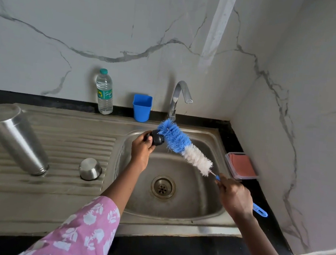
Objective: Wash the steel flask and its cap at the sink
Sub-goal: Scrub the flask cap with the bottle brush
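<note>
Cap: black stopper (157, 140) pinched in left hand (142, 148) over sink (214, 215)
Brush: bottle brush (179, 143) — bristles touching stopper, handle gripped by right hand (236, 197)
Flask: steel flask (15, 137) inverted on drainboard (61, 197) — steel cup (90, 168) beside

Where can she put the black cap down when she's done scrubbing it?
The ribbed drainboard has bare room between the upside-down steel flask and the sink basin, behind the small steel cup. The right-hand counter is crowded by the soap tray.
</note>
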